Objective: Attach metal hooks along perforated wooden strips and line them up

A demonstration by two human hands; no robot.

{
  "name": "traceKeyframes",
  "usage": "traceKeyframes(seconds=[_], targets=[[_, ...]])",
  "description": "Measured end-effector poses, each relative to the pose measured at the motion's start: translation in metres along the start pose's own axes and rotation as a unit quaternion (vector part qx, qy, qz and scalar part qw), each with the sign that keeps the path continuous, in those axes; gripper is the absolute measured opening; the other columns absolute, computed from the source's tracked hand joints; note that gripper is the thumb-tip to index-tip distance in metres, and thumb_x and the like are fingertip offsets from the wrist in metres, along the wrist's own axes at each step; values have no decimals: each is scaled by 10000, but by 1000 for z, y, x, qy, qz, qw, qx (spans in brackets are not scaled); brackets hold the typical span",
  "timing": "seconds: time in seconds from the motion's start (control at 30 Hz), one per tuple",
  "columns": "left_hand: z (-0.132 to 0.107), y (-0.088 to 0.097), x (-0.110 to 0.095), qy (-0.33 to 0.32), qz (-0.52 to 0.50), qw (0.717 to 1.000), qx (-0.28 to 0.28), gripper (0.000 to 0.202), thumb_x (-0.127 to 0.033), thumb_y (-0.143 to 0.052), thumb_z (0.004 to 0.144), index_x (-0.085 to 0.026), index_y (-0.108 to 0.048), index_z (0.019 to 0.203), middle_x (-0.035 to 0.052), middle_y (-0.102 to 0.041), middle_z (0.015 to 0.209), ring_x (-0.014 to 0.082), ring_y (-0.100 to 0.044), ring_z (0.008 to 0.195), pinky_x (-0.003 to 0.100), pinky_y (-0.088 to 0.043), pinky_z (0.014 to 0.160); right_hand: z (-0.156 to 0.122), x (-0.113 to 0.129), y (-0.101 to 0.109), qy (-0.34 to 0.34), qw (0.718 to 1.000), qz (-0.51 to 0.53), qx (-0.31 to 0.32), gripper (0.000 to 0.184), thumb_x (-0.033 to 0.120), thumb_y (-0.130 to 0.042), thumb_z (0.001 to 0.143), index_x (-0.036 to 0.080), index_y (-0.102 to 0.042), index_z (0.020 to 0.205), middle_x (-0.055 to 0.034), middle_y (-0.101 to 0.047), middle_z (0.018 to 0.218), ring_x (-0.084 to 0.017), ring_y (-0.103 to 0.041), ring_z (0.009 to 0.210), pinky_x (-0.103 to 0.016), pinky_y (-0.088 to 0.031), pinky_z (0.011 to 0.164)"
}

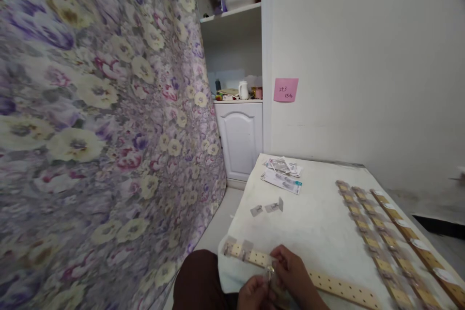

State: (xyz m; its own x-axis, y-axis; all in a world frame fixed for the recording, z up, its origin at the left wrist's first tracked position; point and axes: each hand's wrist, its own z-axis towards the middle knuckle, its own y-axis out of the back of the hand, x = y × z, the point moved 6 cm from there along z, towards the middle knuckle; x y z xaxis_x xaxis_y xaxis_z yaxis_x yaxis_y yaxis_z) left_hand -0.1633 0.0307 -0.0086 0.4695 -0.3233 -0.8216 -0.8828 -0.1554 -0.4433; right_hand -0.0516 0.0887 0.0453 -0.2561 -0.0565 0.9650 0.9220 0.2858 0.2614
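Observation:
Both my hands meet at the near edge of a white-covered table (319,223). A long perforated tan strip (337,288) lies across that edge, with small metal clips on its left end (236,249). My right hand (296,276) rests on the strip, fingers curled in a pinch around a small metal piece (270,269). My left hand (256,295) comes up from below with fingers closed at the same spot; what it holds is too small to name.
Three finished strips with clips (385,242) lie at the table's right. Loose metal clips (267,208) and plastic packets (283,174) sit farther back. A flowered curtain (101,121) hangs at the left; a white cabinet (240,138), shelves and a pink note (286,89) stand behind.

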Motion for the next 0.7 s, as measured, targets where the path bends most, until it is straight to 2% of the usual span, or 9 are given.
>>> traceKeyframes(seconds=[0.1, 0.2, 0.4, 0.7], targets=[[1, 1, -4, 4, -16, 999, -29, 489, -560, -770, 493, -175, -534, 682, -13, -639, 515, 84, -513, 341, 183, -259, 357, 7, 10, 3, 28, 993, -110, -30, 118, 212, -466, 707, 203, -566, 770, 24, -581, 635, -146, -571, 586, -249, -419, 565], [4, 2, -6, 6, -32, 998, -55, 470, -546, -757, 517, -184, -518, 699, -13, -649, 528, 86, -521, 354, 179, -269, 356, 15, 14, 5, 22, 984, -171, -41, 128, 201, -487, 704, 214, -597, 770, 10, -631, 695, -159, -588, 683, -250, -408, 634], [12, 7, -4, 11, -46, 996, -71, 447, -536, -747, 557, -173, -518, 681, 3, -663, 549, 88, -540, 374, 182, -314, 364, 28, 13, 1, 0, 982, -187, -24, 140, 214, -487, 727, 216, -614, 786, 5, -650, 704, -159, -598, 681, -239, -401, 631], [15, 11, 1, 26, -20, 991, -128, 358, -484, -680, 628, -196, -476, 688, -6, -643, 499, 110, -562, 367, 176, -288, 348, 30, 9, 0, 7, 973, -226, -51, 151, 200, -466, 742, 220, -603, 801, -12, -666, 804, -165, -601, 765, -246, -397, 691]])
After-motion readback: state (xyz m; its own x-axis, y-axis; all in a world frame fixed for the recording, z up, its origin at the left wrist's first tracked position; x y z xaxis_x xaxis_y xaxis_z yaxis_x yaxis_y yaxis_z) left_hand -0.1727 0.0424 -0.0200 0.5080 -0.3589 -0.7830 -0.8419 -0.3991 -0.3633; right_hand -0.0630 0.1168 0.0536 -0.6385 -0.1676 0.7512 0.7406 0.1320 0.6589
